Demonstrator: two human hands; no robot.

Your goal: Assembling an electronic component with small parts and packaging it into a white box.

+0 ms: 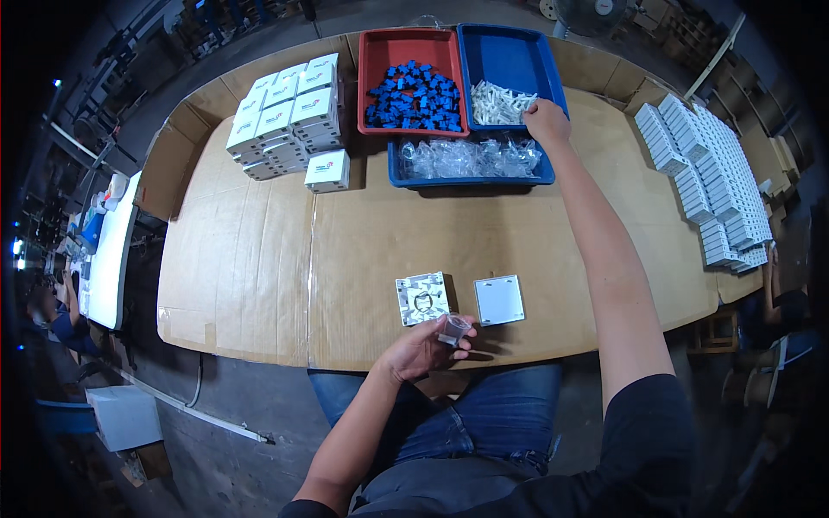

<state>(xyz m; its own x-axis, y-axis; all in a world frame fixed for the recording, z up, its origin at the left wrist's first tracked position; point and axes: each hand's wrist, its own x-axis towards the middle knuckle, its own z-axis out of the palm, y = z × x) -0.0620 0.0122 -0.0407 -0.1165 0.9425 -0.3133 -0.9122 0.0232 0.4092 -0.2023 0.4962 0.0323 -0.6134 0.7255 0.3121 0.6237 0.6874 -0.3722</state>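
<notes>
Cardboard-covered table [259,259] below — left hand [423,350] pinches a small clear plastic piece [454,329] at the near edge, just beside two square white plates [462,299]. Right hand [547,119] stretches far out, fingers curled onto white parts [499,104] in the blue tray [509,53] — grip unclear.

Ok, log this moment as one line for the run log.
left hand: holds small clear bag | right hand: on white parts in blue tray | two white plates on cardboard

You wear a black short-sleeved shirt [639,457] and blue denim jeans [466,432]; your forearms are bare, and your left hand [423,350] and right hand [547,121] are ungloved.
</notes>
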